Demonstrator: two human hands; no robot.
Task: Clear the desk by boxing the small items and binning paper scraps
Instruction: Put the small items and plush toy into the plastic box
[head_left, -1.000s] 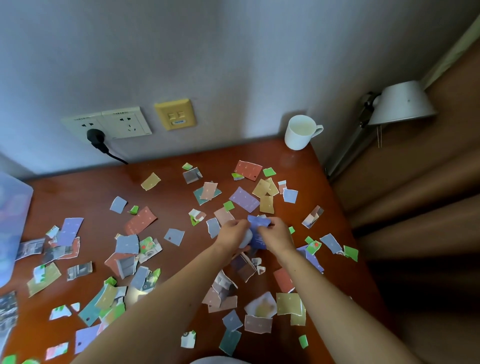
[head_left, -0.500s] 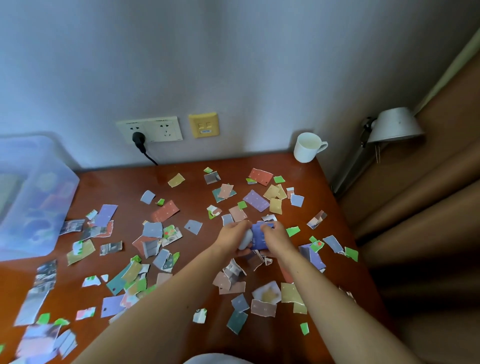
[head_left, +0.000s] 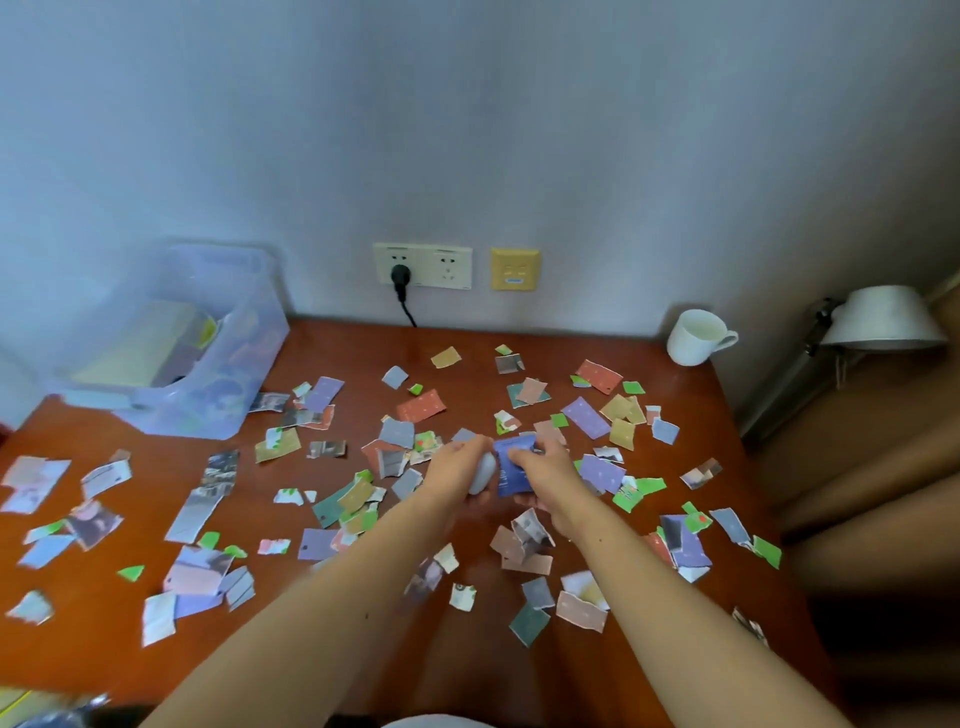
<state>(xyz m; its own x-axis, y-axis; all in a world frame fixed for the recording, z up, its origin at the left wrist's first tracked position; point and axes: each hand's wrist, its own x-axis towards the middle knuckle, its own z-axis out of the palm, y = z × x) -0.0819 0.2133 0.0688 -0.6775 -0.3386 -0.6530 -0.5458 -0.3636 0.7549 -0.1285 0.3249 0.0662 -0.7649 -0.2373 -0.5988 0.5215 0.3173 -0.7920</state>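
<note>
Blue packet (head_left: 511, 475) pinched by right hand (head_left: 548, 475) — left hand (head_left: 451, 470) grips white item (head_left: 482, 472).

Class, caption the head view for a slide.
Left hand holds a pale rounded object, right hand a blue packet, above a desk strewn with paper scraps.

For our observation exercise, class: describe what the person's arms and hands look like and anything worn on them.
The left forearm and right forearm are bare, no sleeve in view. The left hand and right hand wear no gloves; no watch, bracelet or ring shows.
</note>
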